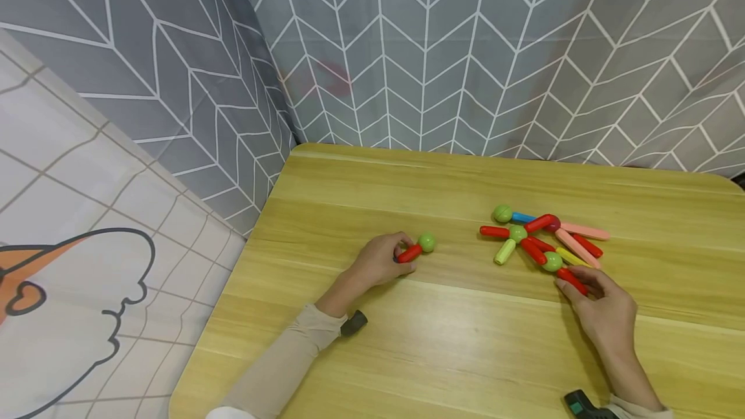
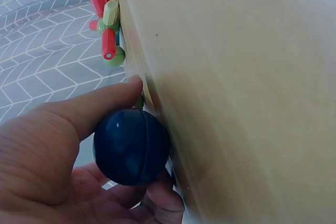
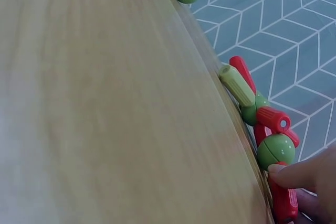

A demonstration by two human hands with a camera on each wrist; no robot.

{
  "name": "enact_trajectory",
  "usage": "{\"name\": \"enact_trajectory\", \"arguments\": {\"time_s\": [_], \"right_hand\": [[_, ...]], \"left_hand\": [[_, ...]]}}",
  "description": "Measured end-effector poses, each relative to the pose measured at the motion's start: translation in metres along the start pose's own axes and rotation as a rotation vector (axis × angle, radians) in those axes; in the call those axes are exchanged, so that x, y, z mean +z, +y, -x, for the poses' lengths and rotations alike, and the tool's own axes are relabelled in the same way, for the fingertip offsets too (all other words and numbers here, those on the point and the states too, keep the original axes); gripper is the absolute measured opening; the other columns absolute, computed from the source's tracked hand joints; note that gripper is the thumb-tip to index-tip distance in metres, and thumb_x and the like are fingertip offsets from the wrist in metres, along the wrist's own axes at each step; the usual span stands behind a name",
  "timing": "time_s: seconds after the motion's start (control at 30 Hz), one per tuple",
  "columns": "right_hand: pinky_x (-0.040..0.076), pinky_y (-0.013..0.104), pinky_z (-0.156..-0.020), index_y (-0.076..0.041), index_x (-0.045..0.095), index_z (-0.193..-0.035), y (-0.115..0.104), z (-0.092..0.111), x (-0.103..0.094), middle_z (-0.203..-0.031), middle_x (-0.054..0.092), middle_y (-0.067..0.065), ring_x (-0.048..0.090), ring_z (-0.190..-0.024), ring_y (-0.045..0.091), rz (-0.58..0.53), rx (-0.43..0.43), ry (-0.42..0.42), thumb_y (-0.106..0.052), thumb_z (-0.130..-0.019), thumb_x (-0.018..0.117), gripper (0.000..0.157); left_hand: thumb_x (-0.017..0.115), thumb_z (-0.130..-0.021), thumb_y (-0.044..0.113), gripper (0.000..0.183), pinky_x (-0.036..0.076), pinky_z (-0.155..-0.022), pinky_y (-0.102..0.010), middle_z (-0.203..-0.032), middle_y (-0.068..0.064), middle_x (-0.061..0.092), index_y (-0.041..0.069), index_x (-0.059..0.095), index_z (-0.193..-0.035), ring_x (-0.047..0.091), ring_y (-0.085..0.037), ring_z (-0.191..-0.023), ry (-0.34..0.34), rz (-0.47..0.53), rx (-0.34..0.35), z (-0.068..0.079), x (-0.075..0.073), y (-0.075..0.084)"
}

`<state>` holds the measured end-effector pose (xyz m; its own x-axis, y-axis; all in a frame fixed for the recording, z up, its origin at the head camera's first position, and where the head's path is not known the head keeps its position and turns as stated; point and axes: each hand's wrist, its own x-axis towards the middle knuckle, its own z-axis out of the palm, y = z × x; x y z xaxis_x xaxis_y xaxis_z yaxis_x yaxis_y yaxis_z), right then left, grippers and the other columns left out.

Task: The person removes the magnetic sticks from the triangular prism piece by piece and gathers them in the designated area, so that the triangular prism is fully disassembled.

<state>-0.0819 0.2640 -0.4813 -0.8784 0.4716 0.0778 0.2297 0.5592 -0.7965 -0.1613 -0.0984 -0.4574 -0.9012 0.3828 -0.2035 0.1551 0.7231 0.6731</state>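
At the middle of the table, my left hand (image 1: 381, 260) holds a short toy piece: a red rod (image 1: 410, 253) with a green ball (image 1: 427, 242) on its far end. A dark blue ball (image 2: 131, 147) at its near end sits between thumb and fingers in the left wrist view. To the right, my right hand (image 1: 608, 309) pinches another red rod (image 1: 572, 281), which joins a green ball (image 1: 552, 262). That ball is on a cluster of red rods around a second green ball (image 1: 517, 233), with a light green rod (image 1: 504, 251) sticking out toward me.
Behind the cluster lie a blue rod (image 1: 523, 217) with a green ball (image 1: 503, 214), a dark red ball (image 1: 551, 224), pink rods (image 1: 584, 231) and a yellow rod (image 1: 573, 257). A patterned grey curtain (image 1: 442, 50) hangs along the wooden table's (image 1: 372, 173) back edge.
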Motion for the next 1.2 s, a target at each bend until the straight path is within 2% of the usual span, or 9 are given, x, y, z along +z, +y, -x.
{"name": "enact_trajectory", "arguments": {"time_s": [0.13, 0.3, 0.4, 0.5, 0.73, 0.97, 1.07, 1.13, 1.2], "right_hand": [[0.041, -0.004, -0.074, -0.001, 0.068, -0.121, -0.001, 0.003, -0.001, -0.085, 0.052, -0.041, 0.052, -0.081, -0.022, -0.038, -0.015, 0.040, -0.009, -0.082, 0.083, 0.042], [0.041, -0.002, -0.080, -0.002, 0.072, -0.115, -0.008, 0.008, -0.001, -0.089, 0.060, -0.037, 0.056, -0.088, -0.021, -0.101, -0.059, 0.135, -0.013, -0.084, 0.081, 0.034], [0.042, 0.000, -0.083, -0.006, 0.075, -0.112, -0.018, 0.013, 0.000, -0.099, 0.071, -0.023, 0.057, -0.092, -0.020, -0.121, -0.084, 0.151, -0.015, -0.086, 0.080, 0.028], [0.043, 0.001, -0.084, -0.010, 0.076, -0.112, -0.030, 0.019, 0.004, -0.105, 0.073, -0.013, 0.058, -0.096, -0.019, -0.113, -0.108, 0.119, -0.016, -0.087, 0.080, 0.026], [0.045, 0.001, -0.082, -0.007, 0.076, -0.107, -0.041, 0.023, 0.023, -0.099, 0.072, -0.014, 0.061, -0.092, -0.017, -0.109, -0.241, 0.020, -0.007, -0.085, 0.080, 0.023], [0.045, 0.001, -0.083, -0.002, 0.075, -0.106, -0.051, 0.022, 0.042, -0.103, 0.075, 0.012, 0.059, -0.089, -0.018, -0.116, -0.325, -0.050, -0.001, -0.083, 0.079, 0.024], [0.045, 0.000, -0.084, 0.000, 0.074, -0.107, -0.056, 0.022, 0.049, -0.104, 0.074, 0.016, 0.058, -0.092, -0.019, -0.134, -0.372, -0.102, 0.000, -0.083, 0.079, 0.025], [0.045, 0.000, -0.085, 0.001, 0.073, -0.108, -0.060, 0.022, 0.055, -0.104, 0.074, 0.017, 0.058, -0.093, -0.017, -0.137, -0.400, -0.140, 0.000, -0.083, 0.079, 0.026], [0.047, 0.002, -0.085, 0.001, 0.073, -0.109, -0.063, 0.020, 0.060, -0.105, 0.074, 0.016, 0.064, -0.094, -0.007, -0.132, -0.417, -0.179, -0.003, -0.083, 0.080, 0.027]], "left_hand": [[0.078, -0.089, 0.024, 0.040, 0.040, -0.067, -0.023, -0.087, 0.000, 0.062, 0.012, 0.064, -0.124, 0.052, -0.013, -0.075, -0.001, -0.018, 0.003, 0.000, 0.000, 0.000], [0.080, -0.087, 0.021, 0.041, 0.041, -0.069, -0.023, -0.090, -0.001, 0.064, 0.011, 0.065, -0.124, 0.053, -0.012, -0.077, -0.012, -0.022, 0.017, 0.000, 0.001, 0.000], [0.080, -0.087, 0.020, 0.041, 0.042, -0.069, -0.023, -0.092, -0.003, 0.065, 0.010, 0.065, -0.123, 0.053, -0.012, -0.078, -0.017, -0.013, 0.026, 0.000, 0.001, 0.001], [0.080, -0.087, 0.020, 0.040, 0.041, -0.069, -0.022, -0.094, -0.003, 0.065, 0.011, 0.066, -0.122, 0.053, -0.012, -0.079, -0.017, 0.001, 0.023, 0.000, 0.001, 0.001], [0.079, -0.088, 0.022, 0.035, 0.041, -0.069, -0.022, -0.094, -0.002, 0.066, 0.012, 0.067, -0.119, 0.053, -0.012, -0.079, -0.015, 0.013, 0.019, 0.000, 0.001, 0.002], [0.079, -0.088, 0.022, 0.031, 0.042, -0.070, -0.023, -0.092, -0.001, 0.066, 0.012, 0.069, -0.116, 0.054, -0.012, -0.080, 0.000, 0.012, 0.031, 0.000, 0.003, 0.002], [0.079, -0.088, 0.022, 0.031, 0.043, -0.073, -0.025, -0.094, -0.001, 0.067, 0.012, 0.070, -0.116, 0.055, -0.013, -0.082, 0.002, 0.007, 0.034, 0.000, 0.003, 0.002], [0.078, -0.088, 0.022, 0.030, 0.043, -0.075, -0.026, -0.095, -0.002, 0.068, 0.012, 0.070, -0.116, 0.056, -0.013, -0.084, 0.002, 0.005, 0.035, -0.001, 0.004, 0.002], [0.078, -0.088, 0.022, 0.030, 0.044, -0.078, -0.027, -0.096, -0.002, 0.069, 0.012, 0.070, -0.116, 0.057, -0.013, -0.085, 0.002, 0.006, 0.035, 0.000, 0.004, 0.003]]}}
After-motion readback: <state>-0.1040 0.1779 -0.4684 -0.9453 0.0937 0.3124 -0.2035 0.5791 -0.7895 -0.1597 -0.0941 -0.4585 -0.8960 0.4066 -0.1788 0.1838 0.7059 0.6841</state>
